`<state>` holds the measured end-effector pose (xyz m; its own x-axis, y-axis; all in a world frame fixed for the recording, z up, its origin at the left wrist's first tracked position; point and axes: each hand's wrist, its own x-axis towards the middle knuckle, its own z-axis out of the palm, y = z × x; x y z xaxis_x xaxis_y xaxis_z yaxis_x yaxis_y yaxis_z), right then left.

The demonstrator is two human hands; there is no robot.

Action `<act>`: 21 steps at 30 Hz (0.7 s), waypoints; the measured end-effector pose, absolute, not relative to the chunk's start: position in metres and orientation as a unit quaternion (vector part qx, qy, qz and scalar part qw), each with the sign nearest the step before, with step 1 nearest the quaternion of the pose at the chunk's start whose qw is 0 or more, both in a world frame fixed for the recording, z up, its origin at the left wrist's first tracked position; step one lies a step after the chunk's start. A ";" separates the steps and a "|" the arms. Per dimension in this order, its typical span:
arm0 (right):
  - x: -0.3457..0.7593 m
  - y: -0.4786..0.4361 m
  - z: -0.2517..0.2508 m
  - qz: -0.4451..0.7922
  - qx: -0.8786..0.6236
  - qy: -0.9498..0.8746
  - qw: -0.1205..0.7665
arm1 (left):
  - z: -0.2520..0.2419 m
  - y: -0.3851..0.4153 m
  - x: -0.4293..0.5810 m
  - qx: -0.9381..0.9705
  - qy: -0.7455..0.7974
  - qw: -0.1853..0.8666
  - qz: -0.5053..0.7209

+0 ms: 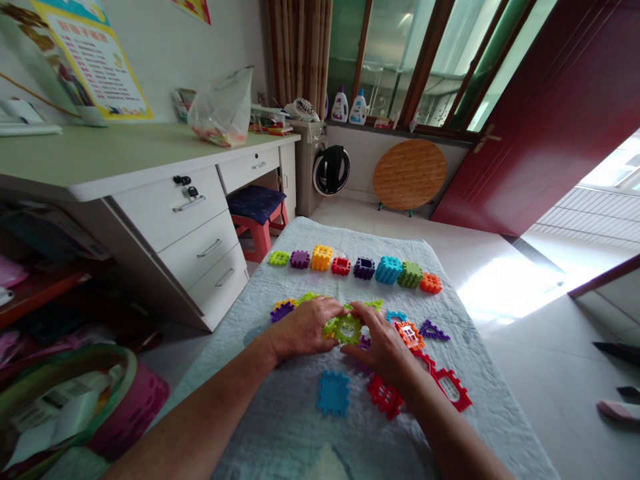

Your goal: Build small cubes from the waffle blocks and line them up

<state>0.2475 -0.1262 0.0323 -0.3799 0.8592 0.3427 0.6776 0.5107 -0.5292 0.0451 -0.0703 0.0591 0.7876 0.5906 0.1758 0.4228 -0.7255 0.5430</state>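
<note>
Between my two hands is a lime-green interlocking toy panel (348, 329) with notched edges and a hole in its middle. My left hand (313, 327) is closed on its left side, fingers on top and thumb below. From the right, my right hand (377, 337) grips the same panel with fingers and thumb. Around them lie loose panels: a blue square (333, 393), a red piece (385, 397), a red frame (453, 390), an orange window panel (409, 335), a purple triangle (434, 330) and a purple piece (283, 311). Some pieces are partly hidden behind my hands.
A row of stacked panels and block shapes, among them a turquoise stack (389, 270), crosses the cloth (280, 413) beyond my hands. A desk (150, 157) stands at left, with a stool (257, 210) beside it. A basket (127, 393) is low at left.
</note>
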 end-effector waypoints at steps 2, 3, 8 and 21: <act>0.247 -0.126 0.032 0.151 -0.469 -0.816 0.301 | 0.060 -0.071 0.045 0.909 0.276 0.257 0.176; 0.247 -0.127 0.032 0.149 -0.468 -0.817 0.303 | 0.060 -0.071 0.045 0.907 0.276 0.263 0.179; 0.245 -0.128 0.033 0.134 -0.462 -0.822 0.305 | 0.059 -0.071 0.047 0.900 0.285 0.276 0.180; 0.247 -0.126 0.023 0.181 -0.490 -0.786 0.331 | 0.061 -0.073 0.046 0.899 0.292 0.253 0.204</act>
<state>0.2473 -0.1263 0.0230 -0.2998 0.8903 0.3428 0.6509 0.4536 -0.6087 0.0456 -0.0729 0.0614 0.7454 0.6294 0.2197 0.4224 -0.7009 0.5747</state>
